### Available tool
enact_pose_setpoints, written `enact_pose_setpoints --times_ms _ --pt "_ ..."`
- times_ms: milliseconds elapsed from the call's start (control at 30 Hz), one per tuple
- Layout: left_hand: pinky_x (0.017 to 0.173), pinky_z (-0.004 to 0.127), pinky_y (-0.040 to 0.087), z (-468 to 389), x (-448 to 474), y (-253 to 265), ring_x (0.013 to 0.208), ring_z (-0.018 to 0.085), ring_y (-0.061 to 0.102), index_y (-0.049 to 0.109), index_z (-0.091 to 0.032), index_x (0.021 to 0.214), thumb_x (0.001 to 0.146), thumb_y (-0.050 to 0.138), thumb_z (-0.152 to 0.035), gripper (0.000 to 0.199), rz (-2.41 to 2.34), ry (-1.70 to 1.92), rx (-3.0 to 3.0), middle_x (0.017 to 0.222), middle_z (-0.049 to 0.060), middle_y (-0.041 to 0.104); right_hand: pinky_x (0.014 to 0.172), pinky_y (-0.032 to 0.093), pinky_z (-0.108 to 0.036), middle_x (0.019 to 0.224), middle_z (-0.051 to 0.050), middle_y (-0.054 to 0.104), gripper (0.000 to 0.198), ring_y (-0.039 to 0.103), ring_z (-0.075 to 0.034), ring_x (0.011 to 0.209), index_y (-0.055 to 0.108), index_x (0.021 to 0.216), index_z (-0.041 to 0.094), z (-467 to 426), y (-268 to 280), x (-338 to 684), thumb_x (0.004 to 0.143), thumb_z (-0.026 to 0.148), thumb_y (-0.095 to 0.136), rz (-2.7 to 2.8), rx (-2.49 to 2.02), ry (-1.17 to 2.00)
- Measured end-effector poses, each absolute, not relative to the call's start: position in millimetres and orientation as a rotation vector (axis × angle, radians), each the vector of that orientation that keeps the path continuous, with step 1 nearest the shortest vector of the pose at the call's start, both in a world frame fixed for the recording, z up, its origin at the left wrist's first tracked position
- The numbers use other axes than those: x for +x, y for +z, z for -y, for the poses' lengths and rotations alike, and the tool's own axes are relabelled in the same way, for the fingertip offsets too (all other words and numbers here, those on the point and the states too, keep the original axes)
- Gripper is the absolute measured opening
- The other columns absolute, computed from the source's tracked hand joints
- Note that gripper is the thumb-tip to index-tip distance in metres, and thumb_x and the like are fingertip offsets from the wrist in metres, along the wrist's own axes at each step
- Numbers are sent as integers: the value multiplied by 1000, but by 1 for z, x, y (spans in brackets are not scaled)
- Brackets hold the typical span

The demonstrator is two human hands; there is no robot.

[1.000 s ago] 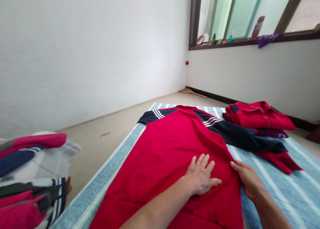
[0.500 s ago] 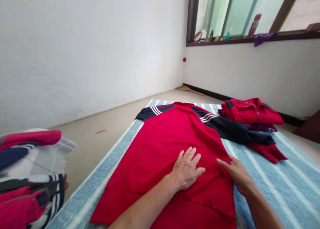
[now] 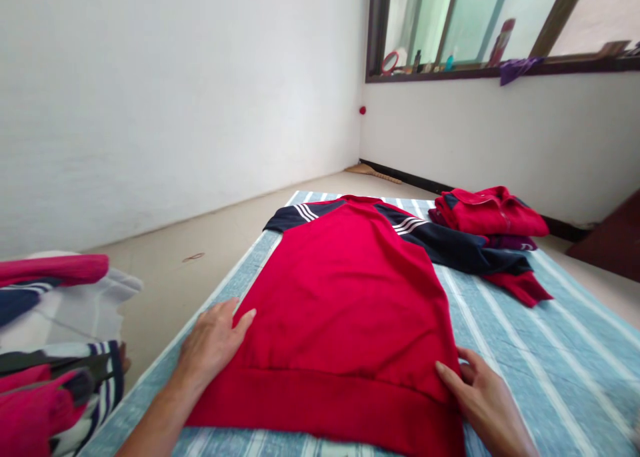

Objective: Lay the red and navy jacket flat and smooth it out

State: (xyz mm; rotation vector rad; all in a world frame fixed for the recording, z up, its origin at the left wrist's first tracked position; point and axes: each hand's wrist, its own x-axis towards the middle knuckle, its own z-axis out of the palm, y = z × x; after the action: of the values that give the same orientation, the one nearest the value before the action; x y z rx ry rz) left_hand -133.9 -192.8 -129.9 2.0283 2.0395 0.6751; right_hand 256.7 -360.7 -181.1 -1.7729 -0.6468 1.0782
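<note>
A red jacket [image 3: 345, 297] with navy shoulders and white stripes lies spread face down or flat, its wide hem toward me. Its navy sleeve with a red cuff [image 3: 520, 287] stretches out to the right, while the left sleeve is mostly hidden. My left hand [image 3: 213, 344] rests at the jacket's left edge, fingers extended and thumb apart over the red cloth. At the lower right edge, my right hand [image 3: 483, 397] has its thumb on top of the fabric and its fingers curled at the side, pinching the edge.
The jacket lies on a blue-and-white striped sheet [image 3: 565, 357]. Folded red and purple clothes [image 3: 495, 214] are stacked at the back right. More clothes [image 3: 50, 390] are piled at the left. A white wall [image 3: 175, 97] and a window sill [image 3: 450, 74] with small items stand beyond.
My left hand has moved from the middle of the jacket to its left edge. My right hand has slid down the right edge toward the hem. The camera view has shifted slightly.
</note>
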Motion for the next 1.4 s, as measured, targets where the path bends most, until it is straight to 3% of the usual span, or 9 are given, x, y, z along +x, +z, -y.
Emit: enact_pose_setpoints --times_ms 133,333,500,667,967,1100,1167,1300,1400 --pt "78 39 52 202 -158 -129 88 35 67 63 -20 86 69 57 -54 39 -2217 541 1694 78 11 70 71 56 -32 85 -3 74 36 70 -26 84 58 88 22 362 -179 253 66 45 74 575 -1562 1216" --pt "59 31 55 218 -146 -126 68 28 70 65 -18 76 59 73 -50 36 -1689 665 1180 67 4 72 62 56 -31 76 -2 74 39 70 -26 79 58 90 23 365 -185 241 67 52 70 482 -1576 1172" --pt "65 31 58 227 -135 -109 66 24 71 64 -19 77 55 81 -35 32 -1468 784 961 70 3 74 67 56 -32 85 -5 74 53 70 -27 80 63 101 20 362 -168 235 57 46 79 499 -1631 1140" --pt "61 33 59 228 -135 -87 64 24 71 63 -22 81 59 79 -26 27 -1452 1013 828 68 0 73 68 56 -36 95 -6 74 53 70 -28 84 63 103 22 367 -150 242 60 49 78 411 -1430 1333" --pt "47 25 51 237 -128 -115 48 19 64 58 -20 60 67 70 -28 16 -1820 850 1122 50 -2 65 60 54 -31 76 -5 73 40 69 -27 72 65 85 21 381 -182 257 66 56 66 822 -1916 893" --pt "55 30 56 241 -131 -108 55 22 68 63 -20 74 66 73 -29 15 -1578 875 894 60 1 71 56 52 -32 73 -4 72 38 68 -27 67 65 88 24 380 -170 258 66 55 66 761 -1860 1067" --pt "61 35 58 241 -134 -104 63 25 71 65 -19 86 63 75 -26 26 -1401 894 772 71 3 74 55 51 -33 70 -4 71 37 68 -27 66 64 88 25 379 -169 260 68 57 63 780 -1884 1073" --pt "63 35 59 239 -132 -100 69 27 72 65 -18 102 61 79 -23 44 -1220 900 739 79 5 75 62 49 -41 65 -6 67 43 66 -32 68 62 96 25 381 -177 265 72 60 56 1047 -2228 665" --pt "61 34 59 235 -123 -96 67 27 72 64 -16 108 59 79 -22 51 -1219 879 754 79 5 75 67 49 -48 82 -12 69 54 66 -38 80 57 116 23 386 -176 263 77 59 50 1257 -2403 273"
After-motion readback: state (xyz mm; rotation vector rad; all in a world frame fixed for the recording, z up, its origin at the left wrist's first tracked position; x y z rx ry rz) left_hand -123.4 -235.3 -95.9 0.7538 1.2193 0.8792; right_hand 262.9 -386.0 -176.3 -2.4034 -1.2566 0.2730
